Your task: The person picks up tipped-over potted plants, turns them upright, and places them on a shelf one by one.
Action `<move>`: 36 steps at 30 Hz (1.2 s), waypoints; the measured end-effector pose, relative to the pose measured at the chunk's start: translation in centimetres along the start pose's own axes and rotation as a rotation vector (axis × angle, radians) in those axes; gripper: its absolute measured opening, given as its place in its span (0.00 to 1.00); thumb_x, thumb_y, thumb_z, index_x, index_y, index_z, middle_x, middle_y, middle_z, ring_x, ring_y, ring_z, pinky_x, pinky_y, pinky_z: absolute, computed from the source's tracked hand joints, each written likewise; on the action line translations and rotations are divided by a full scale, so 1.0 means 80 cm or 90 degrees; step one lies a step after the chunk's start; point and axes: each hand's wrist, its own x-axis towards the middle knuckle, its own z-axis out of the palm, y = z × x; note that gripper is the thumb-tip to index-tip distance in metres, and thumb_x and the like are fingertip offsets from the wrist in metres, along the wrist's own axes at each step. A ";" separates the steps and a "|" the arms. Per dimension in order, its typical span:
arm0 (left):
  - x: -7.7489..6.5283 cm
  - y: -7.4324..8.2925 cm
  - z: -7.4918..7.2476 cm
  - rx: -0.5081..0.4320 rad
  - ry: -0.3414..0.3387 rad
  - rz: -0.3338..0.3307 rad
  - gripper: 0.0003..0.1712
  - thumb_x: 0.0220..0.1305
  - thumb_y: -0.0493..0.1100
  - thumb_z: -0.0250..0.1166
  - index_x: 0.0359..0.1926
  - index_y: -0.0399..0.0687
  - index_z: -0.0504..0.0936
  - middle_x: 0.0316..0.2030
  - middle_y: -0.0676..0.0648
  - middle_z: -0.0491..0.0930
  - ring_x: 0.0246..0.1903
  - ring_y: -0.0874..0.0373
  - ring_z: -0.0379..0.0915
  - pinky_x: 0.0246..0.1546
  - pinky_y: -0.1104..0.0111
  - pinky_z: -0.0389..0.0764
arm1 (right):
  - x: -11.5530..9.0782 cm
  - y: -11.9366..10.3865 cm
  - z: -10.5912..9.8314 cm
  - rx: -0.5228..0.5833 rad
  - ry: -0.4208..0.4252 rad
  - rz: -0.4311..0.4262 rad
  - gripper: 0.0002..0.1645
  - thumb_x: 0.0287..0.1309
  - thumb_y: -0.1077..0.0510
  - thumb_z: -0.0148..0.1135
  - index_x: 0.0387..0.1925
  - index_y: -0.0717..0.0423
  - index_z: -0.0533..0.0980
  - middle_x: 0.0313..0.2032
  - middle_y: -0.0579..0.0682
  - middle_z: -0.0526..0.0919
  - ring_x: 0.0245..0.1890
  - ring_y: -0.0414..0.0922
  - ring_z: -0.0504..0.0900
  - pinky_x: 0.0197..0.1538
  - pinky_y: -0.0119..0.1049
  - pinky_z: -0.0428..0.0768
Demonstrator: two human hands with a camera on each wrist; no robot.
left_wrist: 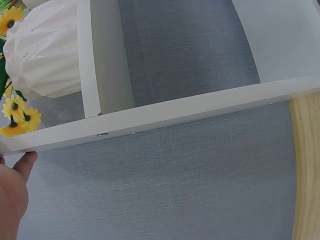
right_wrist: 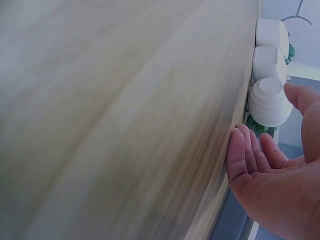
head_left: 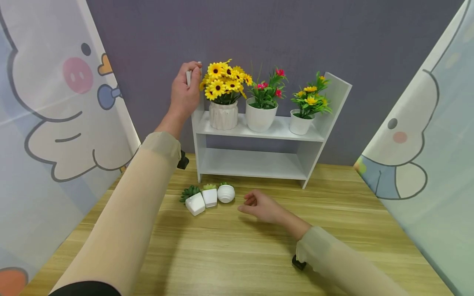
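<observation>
My left hand (head_left: 186, 88) grips the top of the left side panel of a white two-tier shelf (head_left: 255, 164), its fingers over the panel's edge. In the left wrist view, that hand (left_wrist: 12, 197) shows at the lower left, against the panel (left_wrist: 175, 112). My right hand (head_left: 264, 206) is low over the table with fingers loosely bent and nothing between them. Just left of it lies a small round white succulent pot (head_left: 226, 193), tipped on its side. In the right wrist view, the thumb and fingers are spread near this pot (right_wrist: 270, 102).
Two square white succulent pots (head_left: 195, 204) lie tipped beside the round one on the wooden table (head_left: 229, 255). The upper shelf holds yellow sunflowers in a ribbed pot (head_left: 224, 116), a red-flowered plant (head_left: 261, 117) and a yellow-flowered plant (head_left: 300, 123). A grey wall (head_left: 259, 33) stands behind.
</observation>
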 end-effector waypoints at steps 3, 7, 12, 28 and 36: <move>0.000 0.000 0.000 0.006 -0.002 -0.002 0.25 0.89 0.54 0.50 0.69 0.42 0.76 0.45 0.49 0.76 0.28 0.61 0.59 0.37 0.67 0.67 | 0.005 -0.005 0.005 0.004 0.002 0.002 0.34 0.71 0.43 0.73 0.66 0.62 0.77 0.55 0.54 0.86 0.54 0.48 0.84 0.61 0.49 0.84; -0.001 0.001 -0.001 0.010 -0.005 -0.004 0.25 0.89 0.54 0.49 0.69 0.42 0.76 0.55 0.41 0.79 0.29 0.61 0.59 0.38 0.67 0.67 | 0.010 -0.011 0.012 0.006 0.013 0.012 0.36 0.70 0.40 0.73 0.65 0.61 0.78 0.54 0.53 0.86 0.53 0.48 0.84 0.58 0.48 0.85; -0.001 0.002 -0.001 0.013 -0.007 -0.009 0.25 0.89 0.55 0.49 0.69 0.43 0.75 0.67 0.41 0.79 0.30 0.62 0.59 0.39 0.67 0.67 | 0.015 -0.021 0.020 -0.006 0.032 0.025 0.40 0.70 0.32 0.71 0.64 0.61 0.78 0.53 0.53 0.87 0.52 0.48 0.85 0.55 0.47 0.86; -0.001 0.003 0.000 0.014 -0.001 -0.008 0.25 0.89 0.54 0.49 0.69 0.43 0.76 0.43 0.51 0.75 0.30 0.61 0.60 0.38 0.67 0.67 | 0.038 -0.039 0.041 -0.016 0.079 0.051 0.44 0.71 0.28 0.67 0.61 0.66 0.80 0.50 0.55 0.88 0.46 0.46 0.85 0.48 0.42 0.85; -0.002 0.002 -0.001 0.014 -0.005 -0.007 0.25 0.89 0.54 0.49 0.70 0.43 0.76 0.61 0.41 0.80 0.30 0.61 0.60 0.39 0.67 0.67 | 0.048 -0.045 0.044 -0.030 0.085 0.071 0.39 0.72 0.24 0.62 0.42 0.58 0.85 0.33 0.49 0.86 0.29 0.44 0.76 0.32 0.38 0.73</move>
